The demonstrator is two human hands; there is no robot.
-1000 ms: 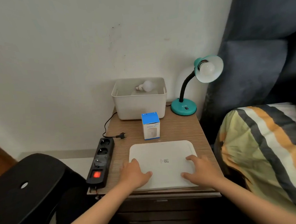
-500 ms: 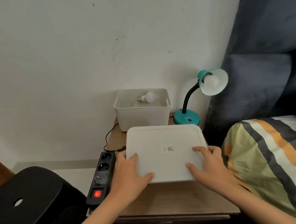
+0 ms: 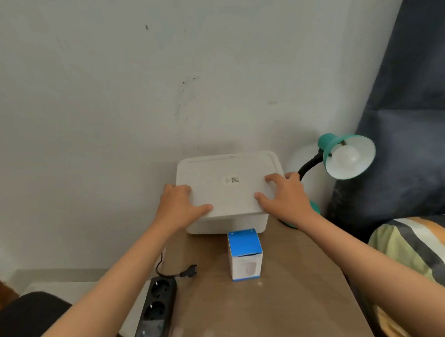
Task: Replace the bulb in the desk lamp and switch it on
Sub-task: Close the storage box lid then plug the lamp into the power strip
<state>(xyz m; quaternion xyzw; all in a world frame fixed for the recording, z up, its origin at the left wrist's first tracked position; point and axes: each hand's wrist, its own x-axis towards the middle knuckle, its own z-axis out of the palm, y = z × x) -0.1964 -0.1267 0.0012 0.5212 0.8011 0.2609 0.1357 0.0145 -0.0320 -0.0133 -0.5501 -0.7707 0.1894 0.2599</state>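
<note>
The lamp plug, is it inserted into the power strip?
No, the lamp plug lies loose on the table beside the power strip, whose visible sockets are empty.

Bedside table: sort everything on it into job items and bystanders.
Job items: desk lamp with its bulb; blue bulb box; plug, lying unplugged; power strip.

Bystanders: white bin and its lid, under left hand and right hand.
</note>
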